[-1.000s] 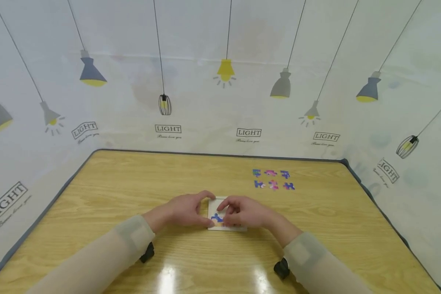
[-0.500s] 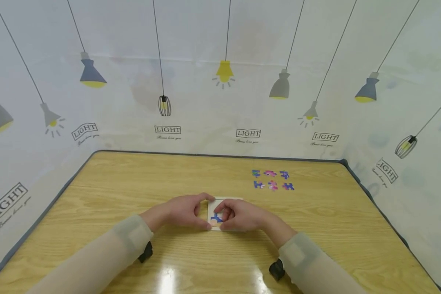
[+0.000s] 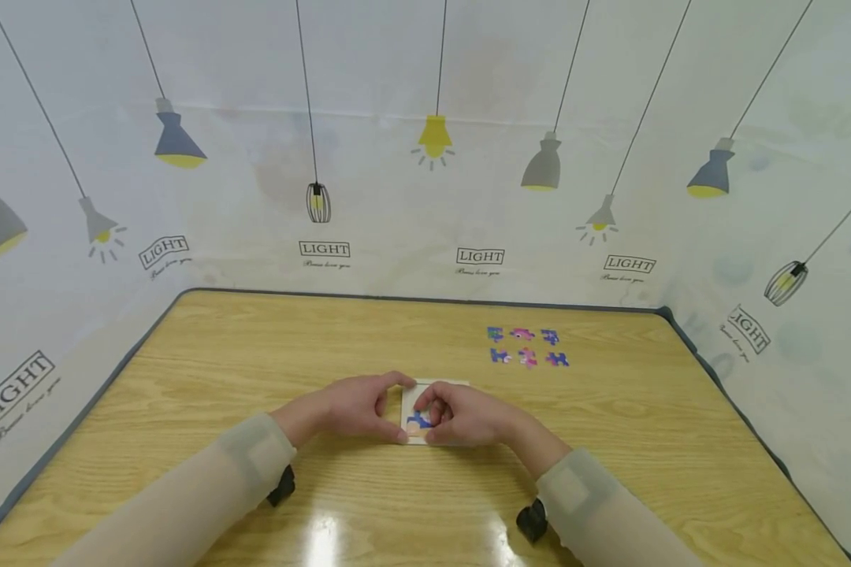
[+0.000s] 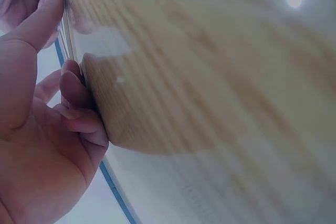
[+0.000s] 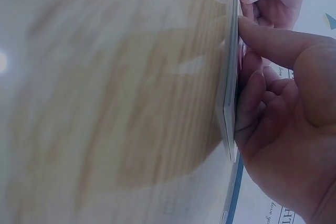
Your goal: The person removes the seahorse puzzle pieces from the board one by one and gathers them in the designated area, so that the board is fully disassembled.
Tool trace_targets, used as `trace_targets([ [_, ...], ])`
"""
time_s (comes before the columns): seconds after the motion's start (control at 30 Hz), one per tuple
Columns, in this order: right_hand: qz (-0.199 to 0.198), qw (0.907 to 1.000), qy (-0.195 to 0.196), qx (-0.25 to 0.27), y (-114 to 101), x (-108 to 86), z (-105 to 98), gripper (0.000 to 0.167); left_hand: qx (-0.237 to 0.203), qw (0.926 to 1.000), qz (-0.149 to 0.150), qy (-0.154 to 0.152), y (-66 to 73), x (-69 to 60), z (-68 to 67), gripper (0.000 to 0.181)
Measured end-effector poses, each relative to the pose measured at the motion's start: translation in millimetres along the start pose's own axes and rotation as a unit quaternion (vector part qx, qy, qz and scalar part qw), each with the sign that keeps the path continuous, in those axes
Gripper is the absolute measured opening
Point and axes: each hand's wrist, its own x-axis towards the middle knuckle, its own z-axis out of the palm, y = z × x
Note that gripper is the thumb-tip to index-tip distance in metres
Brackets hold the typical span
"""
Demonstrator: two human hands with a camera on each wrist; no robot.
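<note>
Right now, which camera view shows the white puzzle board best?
The head view: it shows the top face of the white puzzle board, though the right hand covers part. The right wrist view shows it nearly edge-on; the left wrist view, only a thin sliver of edge.

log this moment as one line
left hand: holds white tray | right hand: at blue piece | loose pieces: six, on table

Six loose pieces (image 3: 527, 358), one tray (image 3: 410, 399)
</note>
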Motion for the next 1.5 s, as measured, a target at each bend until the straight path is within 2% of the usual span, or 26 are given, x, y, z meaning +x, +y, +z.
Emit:
trace_targets([
  [0.5, -0.019, 0.9998, -0.006, -0.001, 0.5, 0.9, -0.7, 0.038, 0.003, 1.0000, -0.003, -0.003, 1.6, -1.4, -1.5, 0.085],
  [0.67, -0.014, 0.9999, -0.003, 0.002, 2.0, 0.9, -1.1, 0.034, 0.002, 1.0000, -0.004, -0.001, 1.7, -1.3, -1.2, 0.086],
  [1.2, -0.004, 0.9998, 0.004, 0.018, 4.6, -4.4, -3.5, 0.033, 0.011, 0.9999, -0.002, 0.004, 2.2, -0.5, -0.6, 0.085],
  [1.5, 0.011, 0.9995, 0.012, 0.026, 3.9, -3.7, -2.5, 0.030, -0.006, 1.0000, 0.001, 0.000, 4.3, -3.4, -2.7, 0.084],
])
